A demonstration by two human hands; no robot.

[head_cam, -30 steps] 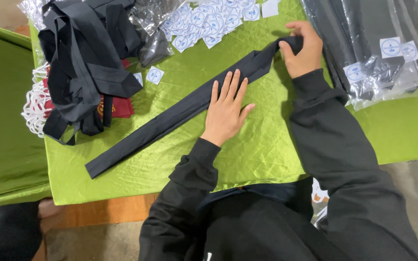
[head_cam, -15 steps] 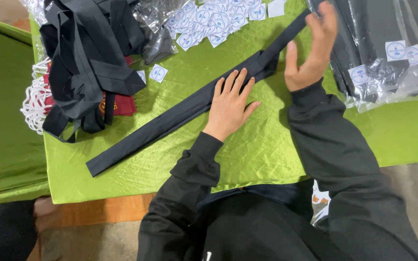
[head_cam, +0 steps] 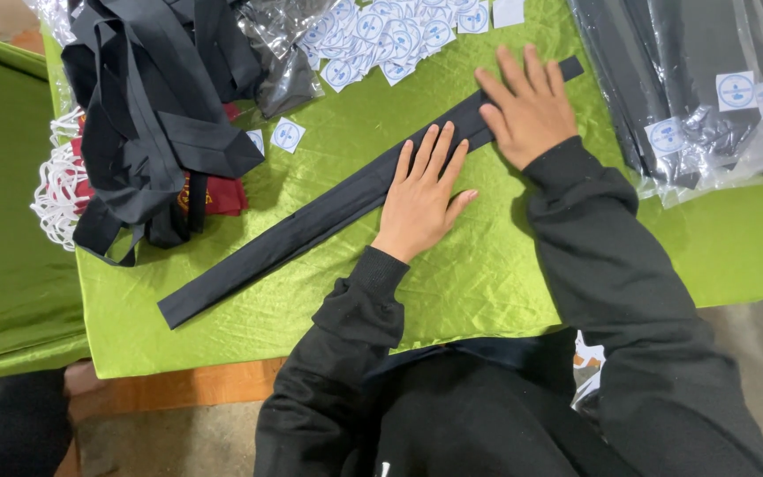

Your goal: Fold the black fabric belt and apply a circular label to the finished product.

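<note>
A long black necktie point(head_cam: 293, 234) lies flat and diagonal on the green satin cloth point(head_cam: 505, 265), running from lower left to upper right. My left hand point(head_cam: 421, 190) rests palm down on its middle, fingers spread. My right hand point(head_cam: 530, 110) presses flat on the tie's upper end, fingers apart. Neither hand grips anything.
A heap of black ties point(head_cam: 156, 115) over red cloth and white string lies at the upper left. Several small white round-marked stickers point(head_cam: 381, 35) are scattered at the top. Bagged black ties in clear plastic point(head_cam: 708, 88) sit at the upper right. A second green surface point(head_cam: 2, 221) is at left.
My right hand held the tie's upper end, lifted with it, and now lies flat on it. The left hand stayed pressed on the middle.
</note>
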